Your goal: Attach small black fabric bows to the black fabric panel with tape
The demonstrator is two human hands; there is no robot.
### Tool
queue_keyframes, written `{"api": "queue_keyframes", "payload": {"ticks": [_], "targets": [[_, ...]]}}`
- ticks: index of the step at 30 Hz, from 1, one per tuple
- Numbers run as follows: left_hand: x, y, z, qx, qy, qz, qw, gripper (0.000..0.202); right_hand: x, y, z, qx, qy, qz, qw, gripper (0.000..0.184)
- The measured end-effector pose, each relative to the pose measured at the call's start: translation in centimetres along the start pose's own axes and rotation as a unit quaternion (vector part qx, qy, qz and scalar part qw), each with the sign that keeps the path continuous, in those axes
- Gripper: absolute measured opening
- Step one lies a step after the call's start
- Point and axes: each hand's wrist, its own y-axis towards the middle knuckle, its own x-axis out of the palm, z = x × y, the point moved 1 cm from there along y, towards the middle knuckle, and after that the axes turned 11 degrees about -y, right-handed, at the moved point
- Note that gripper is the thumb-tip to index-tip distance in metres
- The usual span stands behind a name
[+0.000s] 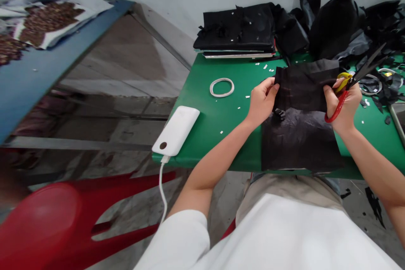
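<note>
Between both hands a folded black sheet [305, 86] is held up above the green table; whether it is fabric or plastic I cannot tell. My left hand [262, 99] pinches its left edge between thumb and fingers. At the sheet's right edge, my right hand [346, 103] is closed around scissors [368, 67] with red and yellow handles, their dark blades pointing up and right. The right thumb also presses on the sheet. Below it, a second black sheet [299, 143] lies flat at the table's front edge, a small dark buckle-like piece [279, 114] at its top.
A stack of black pieces [237, 27] and a crumpled black heap [335, 21] line the wall. On the green table [202, 135] lie a white tape ring [222, 87], a white power bank [176, 130] with cable, and paper scraps. A red stool [47, 215] stands left.
</note>
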Motion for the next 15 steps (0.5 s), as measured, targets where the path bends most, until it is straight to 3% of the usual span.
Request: {"api": "queue_keyframes", "payload": {"ticks": [10,15], "targets": [[-0.47,0.28,-0.49,0.015,0.004,0.010,1.000,0.034,0.27,-0.15,0.47,0.003,-0.022,-0.004,1.000,0.021],[-0.22,0.20,-0.67,-0.060,-0.054,-0.001,0.997,0.029,0.57,-0.39,0.54,0.000,-0.010,-0.023,1.000,0.018]]}}
